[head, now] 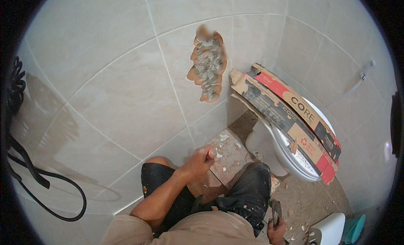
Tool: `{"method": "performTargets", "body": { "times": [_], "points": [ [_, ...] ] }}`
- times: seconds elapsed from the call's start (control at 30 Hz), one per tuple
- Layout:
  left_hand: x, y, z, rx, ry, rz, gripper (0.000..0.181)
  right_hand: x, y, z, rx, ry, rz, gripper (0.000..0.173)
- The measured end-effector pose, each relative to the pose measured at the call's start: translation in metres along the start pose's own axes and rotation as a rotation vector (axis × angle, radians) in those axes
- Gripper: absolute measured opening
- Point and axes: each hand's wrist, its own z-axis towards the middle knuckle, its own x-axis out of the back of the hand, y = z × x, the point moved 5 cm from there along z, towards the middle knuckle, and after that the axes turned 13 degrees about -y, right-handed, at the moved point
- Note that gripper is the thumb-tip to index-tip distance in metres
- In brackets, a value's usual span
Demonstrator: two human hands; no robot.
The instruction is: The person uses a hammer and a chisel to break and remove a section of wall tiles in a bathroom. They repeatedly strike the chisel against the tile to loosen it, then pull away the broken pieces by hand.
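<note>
My left hand [203,158] is closed around a small, partly hidden object [213,152] with a reddish rim, held above the debris-strewn floor between my knees. Low on the right, beside my thigh, my right hand [276,230] grips a dusty, flat grey tool [276,210], whose exact kind I cannot tell. In front of me the tiled wall has a rough, chipped-out patch [208,68] with grey mortar inside and reddish-brown broken tile edges.
Torn cardboard tile packaging [293,118] lies across a white toilet [284,150] on the right. Tile chips [224,137] litter the floor. A white cistern-like item [328,227] and a teal plastic container [355,229] stand lower right. A black cable [82,194] loops at the left.
</note>
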Motion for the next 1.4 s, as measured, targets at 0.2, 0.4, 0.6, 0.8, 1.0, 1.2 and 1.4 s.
{"method": "performTargets", "body": {
  "times": [0.2,0.4,0.6,0.8,1.0,1.2,1.4],
  "points": [
    [0.066,0.11,0.044,-0.297,0.158,0.125,0.026,0.026,-0.078,0.05,0.372,0.102,0.305,0.028],
    [0.085,0.17,0.077,-0.663,0.245,0.423,0.021,0.01,-0.19,0.079,0.558,-0.188,0.758,0.028],
    [0.102,0.175,0.107,-0.729,0.283,0.656,0.021,0.012,-0.248,0.074,0.607,-0.332,0.827,0.029],
    [0.11,0.191,0.116,-0.752,0.358,0.619,0.02,0.006,-0.244,0.085,0.574,-0.398,0.851,0.028],
    [0.114,0.178,0.129,-0.763,0.398,0.65,0.025,0.004,-0.237,0.084,0.513,-0.416,0.877,0.026],
    [0.113,0.172,0.133,-0.665,0.448,0.521,0.028,0.003,-0.218,0.091,0.463,-0.391,0.882,0.027],
    [0.112,0.182,0.141,-0.717,0.487,0.575,0.027,0.017,-0.224,0.093,0.497,-0.375,0.861,0.029]
  ]
}}
